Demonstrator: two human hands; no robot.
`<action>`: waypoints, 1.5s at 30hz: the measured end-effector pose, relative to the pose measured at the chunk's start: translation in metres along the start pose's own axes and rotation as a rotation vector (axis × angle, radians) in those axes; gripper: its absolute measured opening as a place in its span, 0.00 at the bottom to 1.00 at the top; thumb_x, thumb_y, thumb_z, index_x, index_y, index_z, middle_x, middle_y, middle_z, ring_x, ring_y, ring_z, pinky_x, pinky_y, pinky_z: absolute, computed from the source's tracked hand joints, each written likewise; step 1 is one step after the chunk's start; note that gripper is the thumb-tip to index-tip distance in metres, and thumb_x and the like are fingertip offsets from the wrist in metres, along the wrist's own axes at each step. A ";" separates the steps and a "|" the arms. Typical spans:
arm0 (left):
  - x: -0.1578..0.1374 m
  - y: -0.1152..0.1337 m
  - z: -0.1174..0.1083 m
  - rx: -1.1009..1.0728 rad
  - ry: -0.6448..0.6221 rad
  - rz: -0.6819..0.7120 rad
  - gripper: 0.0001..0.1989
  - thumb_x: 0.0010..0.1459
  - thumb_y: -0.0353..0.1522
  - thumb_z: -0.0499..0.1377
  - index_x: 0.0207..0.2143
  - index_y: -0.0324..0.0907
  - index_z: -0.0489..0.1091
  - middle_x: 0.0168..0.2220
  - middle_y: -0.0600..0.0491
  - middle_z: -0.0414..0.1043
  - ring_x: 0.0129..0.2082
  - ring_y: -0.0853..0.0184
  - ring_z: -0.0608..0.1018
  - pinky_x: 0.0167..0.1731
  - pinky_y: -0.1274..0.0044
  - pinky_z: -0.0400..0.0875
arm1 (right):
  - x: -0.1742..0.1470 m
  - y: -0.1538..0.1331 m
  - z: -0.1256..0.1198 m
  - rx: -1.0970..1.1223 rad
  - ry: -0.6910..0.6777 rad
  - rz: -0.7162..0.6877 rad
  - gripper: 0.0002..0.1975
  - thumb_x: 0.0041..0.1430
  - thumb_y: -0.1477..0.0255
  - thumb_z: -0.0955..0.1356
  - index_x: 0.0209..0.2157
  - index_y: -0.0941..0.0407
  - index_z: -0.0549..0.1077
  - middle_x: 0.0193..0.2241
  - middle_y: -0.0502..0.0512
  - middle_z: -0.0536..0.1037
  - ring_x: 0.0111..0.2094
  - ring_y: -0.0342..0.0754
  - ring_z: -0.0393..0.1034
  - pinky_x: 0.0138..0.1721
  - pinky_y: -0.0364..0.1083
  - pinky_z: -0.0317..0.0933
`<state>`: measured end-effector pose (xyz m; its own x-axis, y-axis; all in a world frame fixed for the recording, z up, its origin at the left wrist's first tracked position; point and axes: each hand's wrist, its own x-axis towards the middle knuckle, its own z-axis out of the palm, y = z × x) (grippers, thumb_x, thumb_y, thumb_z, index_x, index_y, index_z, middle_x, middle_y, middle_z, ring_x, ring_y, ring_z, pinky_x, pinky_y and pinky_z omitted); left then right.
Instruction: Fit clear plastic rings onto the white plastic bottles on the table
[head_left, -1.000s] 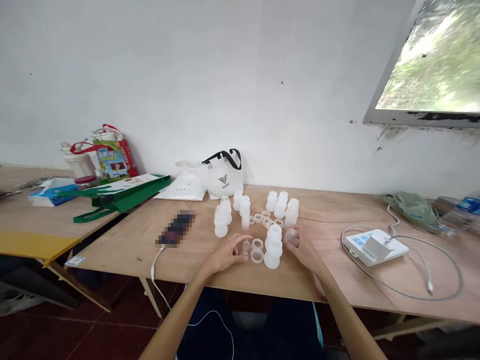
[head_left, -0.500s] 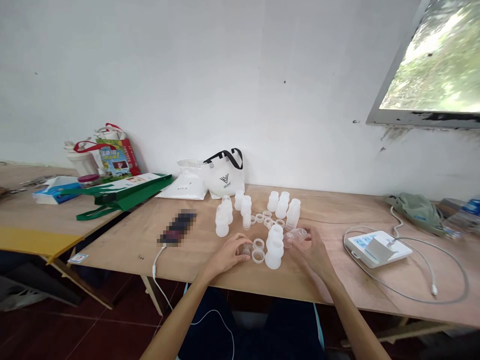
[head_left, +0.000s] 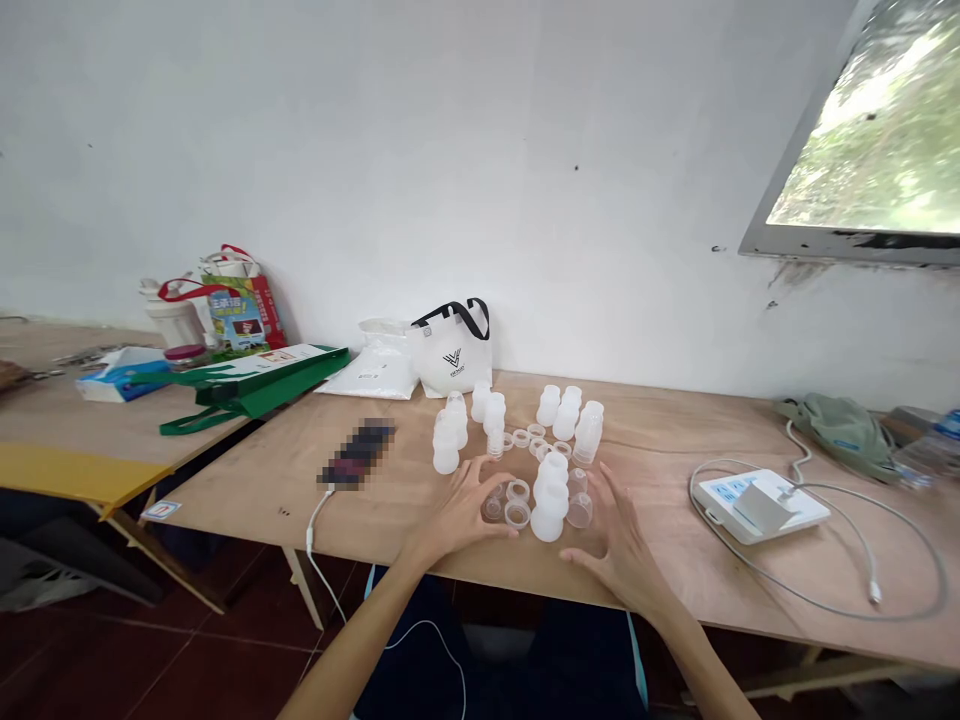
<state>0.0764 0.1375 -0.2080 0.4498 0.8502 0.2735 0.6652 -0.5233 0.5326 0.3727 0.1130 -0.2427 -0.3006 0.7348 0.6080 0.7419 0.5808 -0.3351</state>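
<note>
My left hand (head_left: pixel 463 508) rests on the table with thumb and fingers spread around small clear plastic pieces (head_left: pixel 493 503), and it is open. Two translucent rings (head_left: pixel 517 514) lie just right of it. A cluster of white plastic bottles (head_left: pixel 550 500) stands between my hands. On its right side are clear plastic domed covers (head_left: pixel 579 510), set down on the table. My right hand (head_left: pixel 619 545) is open beside these covers, its thumb pointing left and its fingers apart. Behind, more rings (head_left: pixel 521 439) lie loose between further white bottles (head_left: pixel 446 445) and a right-hand group (head_left: pixel 589 430).
A phone with blurred screen (head_left: pixel 356 455) lies left on its cable. Against the wall are a white bag with black handles (head_left: pixel 454 360) and a white plastic package (head_left: pixel 371 370). A green bag (head_left: pixel 259 395) lies farther left. At right sit a white box with a charger (head_left: pixel 757 510) and a grey-green cap (head_left: pixel 847 435).
My right hand has let go of the clear covers, which now stand beside the white bottles, and has opened. My left hand has spread wider around the clear pieces.
</note>
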 end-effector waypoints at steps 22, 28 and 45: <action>0.052 -0.027 0.010 0.218 -0.159 0.337 0.26 0.65 0.52 0.54 0.61 0.54 0.69 0.64 0.47 0.62 0.66 0.52 0.65 0.59 0.62 0.64 | 0.042 -0.001 0.020 -0.177 0.054 -0.234 0.40 0.63 0.58 0.72 0.70 0.45 0.52 0.72 0.60 0.48 0.72 0.65 0.44 0.68 0.72 0.40; 0.047 -0.025 0.008 0.164 -0.149 0.272 0.37 0.59 0.55 0.60 0.67 0.57 0.60 0.67 0.48 0.59 0.69 0.51 0.61 0.62 0.59 0.62 | 0.025 0.017 0.005 0.129 0.095 0.074 0.29 0.75 0.60 0.58 0.71 0.48 0.47 0.70 0.61 0.54 0.70 0.56 0.50 0.69 0.63 0.49; 0.001 -0.008 0.002 -0.104 0.068 -0.083 0.22 0.62 0.47 0.63 0.51 0.46 0.66 0.52 0.50 0.65 0.54 0.59 0.72 0.57 0.66 0.68 | 0.020 0.037 0.017 0.026 -0.146 0.097 0.28 0.69 0.55 0.64 0.66 0.49 0.61 0.70 0.58 0.55 0.69 0.57 0.54 0.65 0.60 0.59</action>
<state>0.0725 0.1426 -0.2141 0.3519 0.8943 0.2765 0.6313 -0.4448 0.6353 0.3842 0.1554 -0.2554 -0.3138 0.8296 0.4618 0.7562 0.5125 -0.4068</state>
